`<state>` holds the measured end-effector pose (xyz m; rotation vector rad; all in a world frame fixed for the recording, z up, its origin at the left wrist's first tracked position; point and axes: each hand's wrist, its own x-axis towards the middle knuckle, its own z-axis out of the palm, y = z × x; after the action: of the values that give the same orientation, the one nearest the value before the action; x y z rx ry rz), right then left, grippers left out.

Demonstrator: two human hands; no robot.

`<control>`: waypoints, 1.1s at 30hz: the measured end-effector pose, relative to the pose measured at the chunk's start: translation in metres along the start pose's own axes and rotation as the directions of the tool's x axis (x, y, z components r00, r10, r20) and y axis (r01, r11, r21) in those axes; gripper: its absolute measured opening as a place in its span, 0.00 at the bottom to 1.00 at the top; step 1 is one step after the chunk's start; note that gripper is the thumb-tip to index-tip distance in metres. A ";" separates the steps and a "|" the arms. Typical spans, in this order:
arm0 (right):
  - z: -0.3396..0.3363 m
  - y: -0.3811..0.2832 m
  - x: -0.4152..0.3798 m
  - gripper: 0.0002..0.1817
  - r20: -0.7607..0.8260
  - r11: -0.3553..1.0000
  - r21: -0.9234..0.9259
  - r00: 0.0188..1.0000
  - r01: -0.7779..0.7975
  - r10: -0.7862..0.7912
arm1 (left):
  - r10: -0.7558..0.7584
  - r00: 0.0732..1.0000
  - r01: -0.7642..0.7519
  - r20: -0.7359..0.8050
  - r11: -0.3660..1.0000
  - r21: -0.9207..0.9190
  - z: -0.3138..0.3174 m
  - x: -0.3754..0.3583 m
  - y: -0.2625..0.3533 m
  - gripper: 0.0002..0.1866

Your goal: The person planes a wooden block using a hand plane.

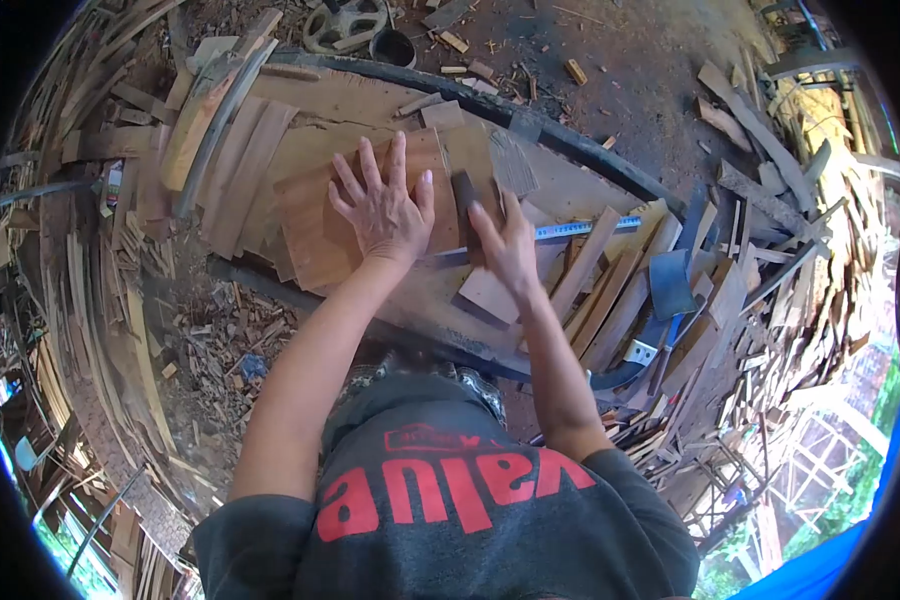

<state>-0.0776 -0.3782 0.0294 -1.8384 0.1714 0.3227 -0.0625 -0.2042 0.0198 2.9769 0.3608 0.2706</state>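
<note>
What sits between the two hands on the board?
In the head view, a dark block stands between the left hand and right hand, on the wooden board.

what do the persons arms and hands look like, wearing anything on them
Both arms are bare from the short sleeves of a dark grey T-shirt with large red lettering. The left hand and right hand are bare: no gloves, and no watch, ring or wristband shows.

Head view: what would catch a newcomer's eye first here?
First, the left hand spread flat on a reddish wooden board at the middle of the workbench. Beside it the right hand grips a dark tool handle, with a tape measure stretched to its right. Heaps of wood offcuts ring the bench.
</note>
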 end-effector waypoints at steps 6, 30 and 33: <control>-0.010 0.016 -0.046 0.24 -0.028 0.963 -0.080 0.965 0.256 -0.259 | -0.001 1.000 0.001 0.003 1.000 0.008 0.001 0.001 0.000 0.35; -0.011 0.017 -0.039 0.27 0.014 0.972 -0.055 0.973 0.230 -0.230 | -0.013 1.000 0.013 0.018 1.000 0.003 -0.004 -0.004 0.001 0.34; 0.002 -0.001 0.024 0.22 0.047 0.994 -0.005 0.993 0.113 -0.113 | 0.011 1.000 -0.011 -0.003 1.000 0.024 -0.005 -0.001 0.001 0.34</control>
<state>-0.0550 -0.3745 0.0224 -1.8382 0.0340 0.2869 -0.0646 -0.2050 0.0246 3.0030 0.3512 0.2736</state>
